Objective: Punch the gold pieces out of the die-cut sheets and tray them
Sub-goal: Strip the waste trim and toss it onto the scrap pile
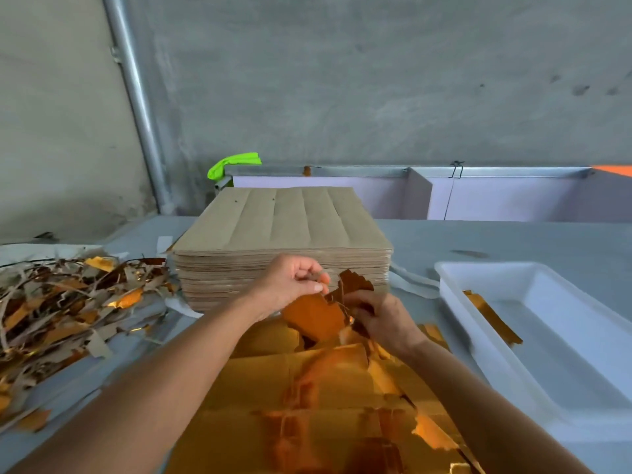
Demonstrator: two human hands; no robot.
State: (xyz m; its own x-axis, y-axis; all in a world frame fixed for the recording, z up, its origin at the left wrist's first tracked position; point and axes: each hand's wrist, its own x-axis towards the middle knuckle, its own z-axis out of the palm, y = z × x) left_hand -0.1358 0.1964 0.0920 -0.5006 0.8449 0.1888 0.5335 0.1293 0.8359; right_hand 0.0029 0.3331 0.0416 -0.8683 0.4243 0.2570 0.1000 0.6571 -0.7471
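Note:
A gold die-cut sheet (pixel 307 398) lies on the table in front of me, its shiny face up. Above its far edge both hands hold a torn gold piece (pixel 314 316). My left hand (pixel 290 285) pinches the piece's upper edge between thumb and fingers. My right hand (pixel 379 316) grips its right side, where a darker jagged flap (pixel 355 282) sticks up. To the right stands a white tray (pixel 455 278) with gold pieces (pixel 492 316) lying inside it. A tall stack of sheets (pixel 280 227), brown backs up, stands behind my hands.
A heap of gold and brown offcut scraps (pixel 58 313) covers the table's left side. A grey concrete wall and a metal pipe (pixel 136 97) rise behind. A metal-edged lilac partition (pixel 478 196) and a green cloth (pixel 236 162) sit at the table's far edge.

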